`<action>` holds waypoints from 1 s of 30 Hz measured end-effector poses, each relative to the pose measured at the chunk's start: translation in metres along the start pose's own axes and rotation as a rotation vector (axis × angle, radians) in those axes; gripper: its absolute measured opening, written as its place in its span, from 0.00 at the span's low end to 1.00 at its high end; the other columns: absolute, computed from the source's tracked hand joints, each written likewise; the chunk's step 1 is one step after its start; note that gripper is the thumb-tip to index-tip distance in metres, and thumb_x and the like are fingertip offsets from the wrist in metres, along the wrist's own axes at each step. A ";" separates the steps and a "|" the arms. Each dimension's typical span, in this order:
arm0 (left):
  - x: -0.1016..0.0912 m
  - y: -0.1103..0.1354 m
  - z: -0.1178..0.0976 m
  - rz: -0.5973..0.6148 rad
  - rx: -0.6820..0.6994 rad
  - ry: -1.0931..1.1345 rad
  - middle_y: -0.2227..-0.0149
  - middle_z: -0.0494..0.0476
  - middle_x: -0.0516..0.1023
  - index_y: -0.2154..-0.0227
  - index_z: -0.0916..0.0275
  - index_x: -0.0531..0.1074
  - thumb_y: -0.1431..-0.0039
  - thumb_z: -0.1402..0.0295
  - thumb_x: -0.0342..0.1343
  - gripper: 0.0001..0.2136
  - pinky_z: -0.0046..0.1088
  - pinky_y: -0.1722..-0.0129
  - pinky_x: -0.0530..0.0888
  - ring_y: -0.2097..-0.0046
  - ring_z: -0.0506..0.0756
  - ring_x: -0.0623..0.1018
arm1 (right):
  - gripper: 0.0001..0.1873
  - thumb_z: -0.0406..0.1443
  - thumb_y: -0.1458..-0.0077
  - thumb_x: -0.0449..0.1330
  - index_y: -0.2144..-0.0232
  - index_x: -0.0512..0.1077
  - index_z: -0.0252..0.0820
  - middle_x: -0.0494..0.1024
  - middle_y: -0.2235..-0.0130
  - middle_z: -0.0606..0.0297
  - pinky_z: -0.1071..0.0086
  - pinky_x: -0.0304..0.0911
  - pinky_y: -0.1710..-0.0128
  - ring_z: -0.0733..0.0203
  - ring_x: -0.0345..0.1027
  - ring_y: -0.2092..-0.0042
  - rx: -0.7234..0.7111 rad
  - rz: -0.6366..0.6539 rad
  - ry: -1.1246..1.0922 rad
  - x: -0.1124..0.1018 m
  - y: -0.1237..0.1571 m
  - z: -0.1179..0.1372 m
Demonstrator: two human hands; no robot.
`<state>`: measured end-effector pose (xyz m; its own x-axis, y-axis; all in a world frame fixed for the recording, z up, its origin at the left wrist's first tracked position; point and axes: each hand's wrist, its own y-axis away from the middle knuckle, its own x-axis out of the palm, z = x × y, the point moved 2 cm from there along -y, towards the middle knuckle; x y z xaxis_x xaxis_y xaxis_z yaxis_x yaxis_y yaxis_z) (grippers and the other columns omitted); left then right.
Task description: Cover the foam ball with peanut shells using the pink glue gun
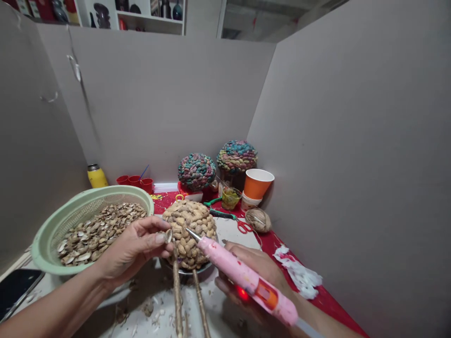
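Observation:
My left hand (136,249) pinches a single pistachio shell (168,235) between thumb and fingers, right beside a ball covered in pistachio shells (190,232). That ball sits on rope-wrapped sticks (177,293) that run toward me. My right hand (255,277) grips a pink glue gun (246,279). Its metal nozzle (192,233) points at the ball, close to the held shell. A red light glows on the gun's underside.
A green colander (45,239) full of shells stands at the left, a phone (16,288) in front of it. Two painted shell balls (196,170), an orange paper cup (258,184), scissors (230,218), a twine ball (258,219), red cups and a yellow bottle (96,176) stand behind. Grey partitions enclose the table.

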<state>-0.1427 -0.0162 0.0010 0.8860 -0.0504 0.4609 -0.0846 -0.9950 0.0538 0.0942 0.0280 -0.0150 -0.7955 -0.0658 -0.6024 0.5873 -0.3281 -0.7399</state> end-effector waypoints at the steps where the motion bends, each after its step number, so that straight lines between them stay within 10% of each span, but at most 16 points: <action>1: 0.000 0.000 0.000 0.004 -0.005 0.009 0.71 0.52 0.79 0.68 0.63 0.80 0.57 0.71 0.74 0.12 0.22 0.69 0.79 0.70 0.50 0.81 | 0.11 0.40 0.36 0.54 0.71 0.62 0.45 0.70 0.75 0.68 0.73 0.61 0.75 0.66 0.65 0.76 -0.025 0.002 -0.002 0.000 -0.002 0.001; 30: -0.004 -0.002 0.000 0.004 0.185 -0.194 0.68 0.51 0.77 0.68 0.63 0.74 0.56 0.69 0.73 0.14 0.21 0.63 0.72 0.65 0.49 0.75 | 0.19 0.46 0.32 0.45 0.74 0.53 0.47 0.62 0.77 0.69 0.68 0.50 0.76 0.63 0.54 0.76 -0.088 0.091 -0.138 0.020 0.001 -0.007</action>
<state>-0.1464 -0.0141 -0.0007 0.9582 -0.0519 0.2815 -0.0189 -0.9927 -0.1189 0.0796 0.0326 -0.0297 -0.7476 -0.2218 -0.6260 0.6640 -0.2318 -0.7109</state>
